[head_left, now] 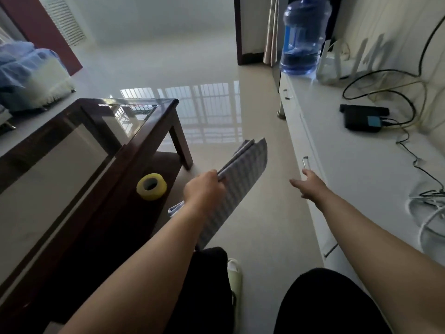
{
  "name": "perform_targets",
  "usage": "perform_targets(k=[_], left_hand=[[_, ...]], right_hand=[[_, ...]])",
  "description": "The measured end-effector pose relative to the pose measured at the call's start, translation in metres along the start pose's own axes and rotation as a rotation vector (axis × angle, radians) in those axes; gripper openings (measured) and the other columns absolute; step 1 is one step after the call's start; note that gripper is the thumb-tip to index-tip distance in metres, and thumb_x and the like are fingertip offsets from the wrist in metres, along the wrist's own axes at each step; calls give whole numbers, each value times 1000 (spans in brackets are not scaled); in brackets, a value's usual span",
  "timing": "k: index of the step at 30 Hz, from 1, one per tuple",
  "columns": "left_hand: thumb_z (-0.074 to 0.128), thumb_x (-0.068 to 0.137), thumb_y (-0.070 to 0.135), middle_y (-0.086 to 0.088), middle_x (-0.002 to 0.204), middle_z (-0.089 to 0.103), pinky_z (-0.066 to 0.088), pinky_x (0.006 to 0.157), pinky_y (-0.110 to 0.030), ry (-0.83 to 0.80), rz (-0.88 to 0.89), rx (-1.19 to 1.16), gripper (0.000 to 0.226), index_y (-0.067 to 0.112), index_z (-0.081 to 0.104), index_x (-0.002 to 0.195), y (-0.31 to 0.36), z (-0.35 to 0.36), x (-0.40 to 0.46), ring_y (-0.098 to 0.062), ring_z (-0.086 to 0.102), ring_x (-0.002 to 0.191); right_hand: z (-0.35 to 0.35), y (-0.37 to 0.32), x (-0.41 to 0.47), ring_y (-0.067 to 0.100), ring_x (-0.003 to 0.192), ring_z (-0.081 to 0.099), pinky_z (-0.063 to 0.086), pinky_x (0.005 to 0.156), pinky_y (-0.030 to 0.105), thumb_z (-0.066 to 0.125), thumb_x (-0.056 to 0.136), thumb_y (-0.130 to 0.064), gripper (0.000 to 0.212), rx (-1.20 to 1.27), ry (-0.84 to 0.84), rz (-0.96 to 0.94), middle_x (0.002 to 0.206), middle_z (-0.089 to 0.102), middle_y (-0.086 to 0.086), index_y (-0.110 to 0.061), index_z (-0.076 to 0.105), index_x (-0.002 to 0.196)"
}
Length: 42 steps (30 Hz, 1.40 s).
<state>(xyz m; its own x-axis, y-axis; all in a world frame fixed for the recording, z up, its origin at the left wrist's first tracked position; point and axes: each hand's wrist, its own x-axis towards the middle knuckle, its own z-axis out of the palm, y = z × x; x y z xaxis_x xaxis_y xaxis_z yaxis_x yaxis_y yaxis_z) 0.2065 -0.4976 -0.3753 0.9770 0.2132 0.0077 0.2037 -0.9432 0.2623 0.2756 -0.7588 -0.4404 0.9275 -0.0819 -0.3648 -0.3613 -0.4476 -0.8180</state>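
Note:
My left hand (204, 188) grips a folded grey checked cloth (240, 179) by its folded edge; the cloth hangs over the pale floor between a dark coffee table and a white cabinet. My right hand (310, 184) reaches out with straight fingers toward the white cabinet's drawer front, just below a metal handle (305, 162). It holds nothing.
A dark wooden coffee table with a glass top (134, 131) stands at left, with a yellow tape roll (151, 186) on its lower shelf. The long white cabinet (361, 165) at right carries a blue water jug (303, 37), a black box (363, 118) and cables. My knees and a slipper show below.

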Motion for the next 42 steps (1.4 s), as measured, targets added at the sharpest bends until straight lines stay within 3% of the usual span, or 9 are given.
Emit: perform_targets(k=[4, 7, 12, 17, 25, 30, 38, 40, 42], left_hand=[[41, 87, 37, -10, 95, 66, 39, 64, -32, -3, -40, 1, 26, 19, 59, 92, -5, 13, 20, -35, 62, 89], [42, 87, 38, -6, 89, 66, 40, 60, -31, -14, -35, 19, 24, 21, 58, 88, -11, 18, 27, -31, 60, 78], [42, 87, 38, -3, 86, 66, 40, 59, -31, -41, -53, 13, 23, 23, 59, 89, -25, 23, 37, -28, 60, 76], [42, 88, 36, -7, 93, 67, 43, 62, -32, -75, -115, -20, 26, 19, 61, 91, -26, 24, 49, -33, 62, 85], [44, 90, 40, -8, 92, 65, 40, 62, -32, -103, -176, -40, 29, 18, 61, 94, -18, 28, 62, -29, 56, 76], [45, 92, 42, -8, 92, 64, 41, 64, -32, -93, -220, -60, 28, 17, 55, 89, -15, 28, 64, -31, 59, 82], [47, 93, 44, -7, 88, 63, 45, 64, -33, -125, -300, -71, 32, 14, 57, 95, -36, 26, 64, -27, 60, 79], [46, 93, 45, -6, 86, 63, 47, 64, -34, -138, -307, -82, 32, 15, 58, 97, -37, 26, 64, -25, 60, 77], [47, 92, 45, -6, 85, 62, 46, 63, -34, -133, -307, -86, 33, 15, 58, 96, -36, 26, 64, -25, 59, 75]], right_hand=[[13, 4, 48, 38, 130, 39, 40, 104, 51, 65, 84, -22, 76, -123, 59, 48, 146, 34, 22, 0, 24, 144], [17, 9, 74, 39, 134, 34, 35, 108, 48, 64, 86, -27, 80, -307, 123, 124, 149, 31, 22, 0, 19, 146], [33, 0, 105, 41, 128, 41, 37, 102, 42, 49, 87, -13, 59, -426, 201, 352, 145, 30, 28, 1, 25, 139], [50, -19, 101, 39, 126, 44, 39, 102, 40, 42, 92, -14, 47, -526, 126, 319, 140, 39, 23, 5, 33, 134], [120, -67, 84, 35, 132, 37, 37, 108, 37, 40, 96, -22, 55, -323, -136, 275, 147, 34, 19, 5, 29, 142], [147, -79, 93, 32, 132, 40, 38, 103, 36, 41, 94, -12, 45, -9, -343, 227, 144, 41, 19, 2, 41, 137], [172, -65, 96, 34, 126, 42, 38, 100, 38, 37, 94, -20, 40, 248, -284, 378, 141, 43, 13, -5, 43, 130], [168, -65, 93, 33, 127, 44, 41, 96, 38, 41, 95, -25, 43, 238, -305, 339, 143, 42, 12, -6, 42, 134], [156, -59, 90, 29, 113, 55, 47, 84, 35, 46, 93, -24, 36, 169, -248, 154, 134, 53, 12, -7, 55, 123]])
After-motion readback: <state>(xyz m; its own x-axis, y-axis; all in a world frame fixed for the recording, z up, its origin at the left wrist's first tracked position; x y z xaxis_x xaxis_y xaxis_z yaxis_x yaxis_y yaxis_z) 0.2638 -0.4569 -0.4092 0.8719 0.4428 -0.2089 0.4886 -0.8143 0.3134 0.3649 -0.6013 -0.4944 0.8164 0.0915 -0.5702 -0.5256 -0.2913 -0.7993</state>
